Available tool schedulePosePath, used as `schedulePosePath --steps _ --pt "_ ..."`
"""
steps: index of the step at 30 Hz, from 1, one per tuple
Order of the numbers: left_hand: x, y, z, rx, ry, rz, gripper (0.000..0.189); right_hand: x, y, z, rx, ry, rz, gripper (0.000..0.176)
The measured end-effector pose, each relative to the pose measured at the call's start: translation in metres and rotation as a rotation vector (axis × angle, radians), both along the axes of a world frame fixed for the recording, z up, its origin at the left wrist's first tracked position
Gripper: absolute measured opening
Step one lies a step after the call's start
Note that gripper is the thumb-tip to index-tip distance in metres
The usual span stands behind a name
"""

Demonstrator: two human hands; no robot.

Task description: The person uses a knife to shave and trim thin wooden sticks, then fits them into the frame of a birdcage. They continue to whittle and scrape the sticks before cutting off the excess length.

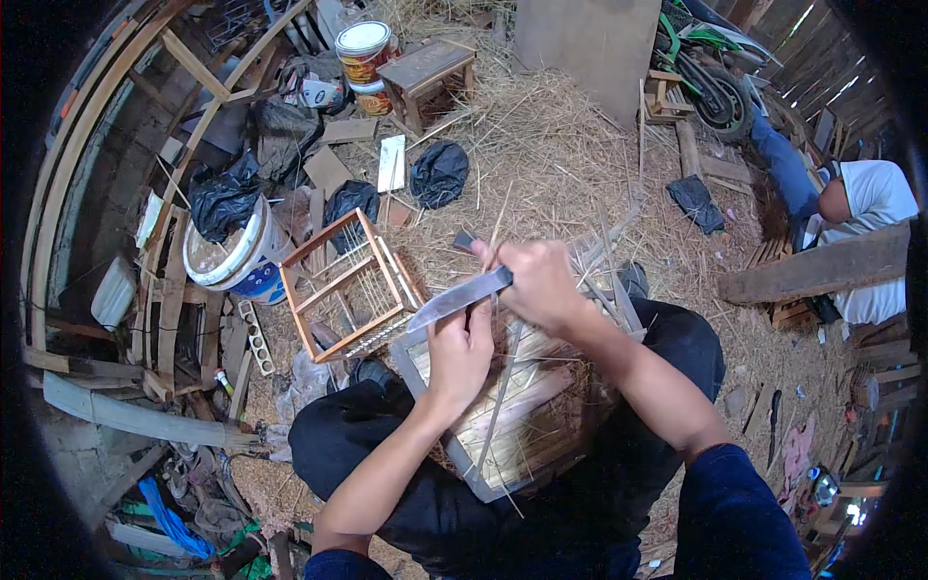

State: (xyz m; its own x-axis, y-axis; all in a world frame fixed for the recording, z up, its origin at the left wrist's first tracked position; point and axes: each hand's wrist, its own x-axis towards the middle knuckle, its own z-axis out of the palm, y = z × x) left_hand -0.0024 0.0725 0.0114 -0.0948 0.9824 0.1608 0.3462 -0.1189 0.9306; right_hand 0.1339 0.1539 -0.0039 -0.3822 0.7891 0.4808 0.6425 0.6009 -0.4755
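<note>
My right hand (537,280) is closed around the handle of a knife (458,299), whose broad grey blade points left across the fingers of my left hand. My left hand (458,356) is curled just under the blade, thumb up. A thin light stick (501,215) rises past my right fingers and lines up with my left grip; the part between is hidden by the hands and blade. Below both hands, a wooden board (517,406) with a grey frame rests across my lap, strewn with pale strips and shavings. One long narrow strip (496,420) lies over it.
A small wooden cage-like frame (350,307) stands left of my hands. Behind it are a white bucket (253,253), black plastic bags (439,174) and a low stool (425,72). Straw covers the floor (570,126). Another person (865,208) sits at right near a wooden beam (817,268).
</note>
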Motion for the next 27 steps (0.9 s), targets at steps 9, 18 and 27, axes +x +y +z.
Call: schedulePosePath --steps 9,18,27 --pt "-0.011 0.007 0.005 -0.284 -0.090 -0.128 0.029 -0.004 0.006 0.000 -0.010 -0.022 -0.048 0.032" --pt "0.000 0.002 -0.005 -0.030 0.051 -0.194 0.025 0.015 0.012 -0.019 -0.020 0.008 -0.112 0.022" --pt "0.014 -0.031 0.011 -0.287 -0.051 -0.443 0.022 0.064 0.062 -0.017 -0.247 -0.032 -0.618 0.020"
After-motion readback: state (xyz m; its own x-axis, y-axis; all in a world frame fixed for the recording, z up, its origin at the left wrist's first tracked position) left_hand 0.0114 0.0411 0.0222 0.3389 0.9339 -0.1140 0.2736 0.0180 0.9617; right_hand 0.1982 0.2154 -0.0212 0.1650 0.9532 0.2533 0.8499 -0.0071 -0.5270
